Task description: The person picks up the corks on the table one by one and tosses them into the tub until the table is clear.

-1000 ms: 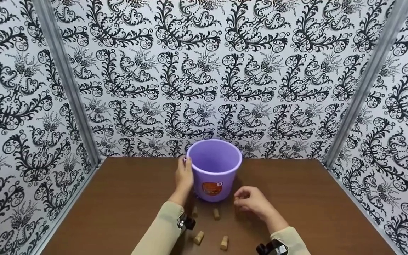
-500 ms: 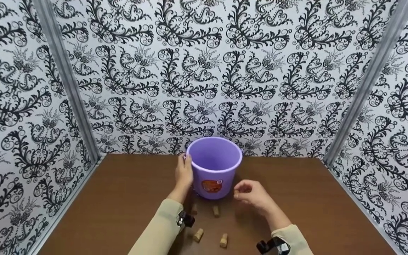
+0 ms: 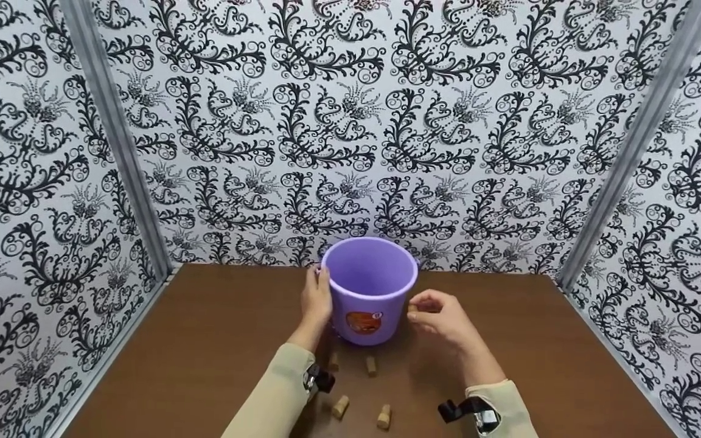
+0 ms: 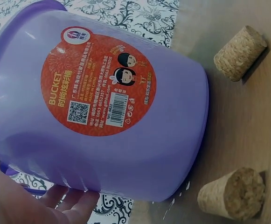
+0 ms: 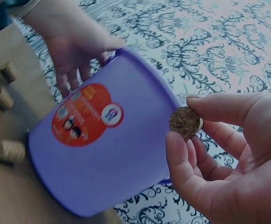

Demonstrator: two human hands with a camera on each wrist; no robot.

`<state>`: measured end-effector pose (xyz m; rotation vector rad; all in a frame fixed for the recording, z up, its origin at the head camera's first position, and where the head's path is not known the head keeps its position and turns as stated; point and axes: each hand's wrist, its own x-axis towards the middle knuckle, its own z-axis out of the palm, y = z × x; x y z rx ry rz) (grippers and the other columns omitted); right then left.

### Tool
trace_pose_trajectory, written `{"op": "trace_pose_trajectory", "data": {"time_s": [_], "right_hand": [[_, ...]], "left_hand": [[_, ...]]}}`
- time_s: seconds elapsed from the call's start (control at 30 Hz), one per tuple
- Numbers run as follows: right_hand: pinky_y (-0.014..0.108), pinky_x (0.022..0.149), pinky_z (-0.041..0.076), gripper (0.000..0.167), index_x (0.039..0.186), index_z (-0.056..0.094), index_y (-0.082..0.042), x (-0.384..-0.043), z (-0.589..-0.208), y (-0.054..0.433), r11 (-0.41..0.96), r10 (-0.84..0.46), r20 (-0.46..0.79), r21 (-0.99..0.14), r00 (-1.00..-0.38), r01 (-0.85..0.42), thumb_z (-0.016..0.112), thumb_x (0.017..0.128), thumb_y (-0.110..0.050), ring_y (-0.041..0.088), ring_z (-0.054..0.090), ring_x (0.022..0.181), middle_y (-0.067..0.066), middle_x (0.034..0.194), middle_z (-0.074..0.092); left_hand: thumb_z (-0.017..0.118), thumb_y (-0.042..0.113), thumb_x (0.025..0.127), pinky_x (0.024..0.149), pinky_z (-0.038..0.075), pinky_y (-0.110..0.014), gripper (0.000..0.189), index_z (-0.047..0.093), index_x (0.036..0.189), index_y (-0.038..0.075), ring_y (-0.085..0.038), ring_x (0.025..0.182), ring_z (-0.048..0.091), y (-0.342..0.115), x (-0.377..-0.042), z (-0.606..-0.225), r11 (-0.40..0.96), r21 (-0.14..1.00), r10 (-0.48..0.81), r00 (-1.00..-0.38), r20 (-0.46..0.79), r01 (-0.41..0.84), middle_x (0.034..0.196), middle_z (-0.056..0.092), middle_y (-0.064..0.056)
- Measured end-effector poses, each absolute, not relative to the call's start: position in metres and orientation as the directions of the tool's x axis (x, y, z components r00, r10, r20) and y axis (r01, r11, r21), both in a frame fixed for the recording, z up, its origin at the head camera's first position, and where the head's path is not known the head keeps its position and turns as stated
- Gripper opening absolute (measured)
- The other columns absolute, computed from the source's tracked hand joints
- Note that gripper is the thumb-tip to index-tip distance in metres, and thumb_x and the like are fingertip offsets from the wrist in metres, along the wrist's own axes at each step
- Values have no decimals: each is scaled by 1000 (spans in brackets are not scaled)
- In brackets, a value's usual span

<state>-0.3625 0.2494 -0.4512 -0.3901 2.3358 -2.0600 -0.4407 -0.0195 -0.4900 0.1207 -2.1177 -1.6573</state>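
A purple bucket (image 3: 366,304) with a red label stands upright on the brown table. My left hand (image 3: 316,299) holds it at the left side, with the thumb near the rim and the fingers along the outer wall. Between thumb and fingertips, my right hand (image 3: 445,316) pinches a cork stopper (image 5: 184,122), its round end showing in the right wrist view. That hand is just right of the bucket, below rim height. Several more corks lie in front of the bucket, among them one cork (image 3: 372,365) near its base and another cork (image 4: 240,52) in the left wrist view.
Closer to the person lie a cork (image 3: 341,406) and another cork (image 3: 384,417). Patterned black-and-white panels (image 3: 350,134) with grey corner posts (image 3: 122,146) enclose the table (image 3: 216,340) at the back and sides.
My right hand, with the cork pinched in it, has risen and moved slightly away from the person along the bucket's right side. The left hand stays on the bucket.
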Motion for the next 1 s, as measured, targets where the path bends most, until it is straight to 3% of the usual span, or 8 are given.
{"op": "trace_pose_trajectory", "data": {"time_s": [0.2,0.43,0.67,0.87,1.0], "right_hand": [[28,73,64,38,119,58,19,-367,-445,238,39,-127,145,-988,-981,-151,77,88,8,12,70,79,2,90,70],[28,72,64,26,109,65,14,-371,-439,228,1,-53,153,-988,-987,-153,77,86,11,13,70,77,3,91,71],[27,72,64,23,107,68,11,-378,-429,220,-17,0,163,-987,-987,-163,75,85,14,15,70,75,6,90,70],[28,73,64,23,107,69,8,-385,-421,213,-9,23,131,-991,-991,-131,76,86,13,14,69,76,6,92,70],[26,71,63,26,111,67,12,-387,-419,209,6,25,136,-991,-990,-136,75,87,12,14,70,76,6,92,71]], "left_hand": [[46,38,113,108,49,-63,40,58,138,9,-49,124,64,-20,-443,-495,270,938,-315,-901,299,217,136,69,-26],[49,64,106,98,53,-59,51,61,135,24,-42,114,70,-25,-480,-536,290,921,-312,-883,349,262,131,73,-17],[49,48,110,111,48,-61,46,60,140,15,-45,128,64,-23,-447,-502,200,956,-265,-928,263,214,141,68,-21],[50,37,111,113,47,-57,41,61,139,10,-41,130,63,-24,-438,-487,185,962,-273,-929,249,203,142,67,-21],[52,36,110,111,48,-54,38,63,136,10,-38,127,64,-29,-440,-485,181,961,-276,-928,252,207,139,69,-18]]}}
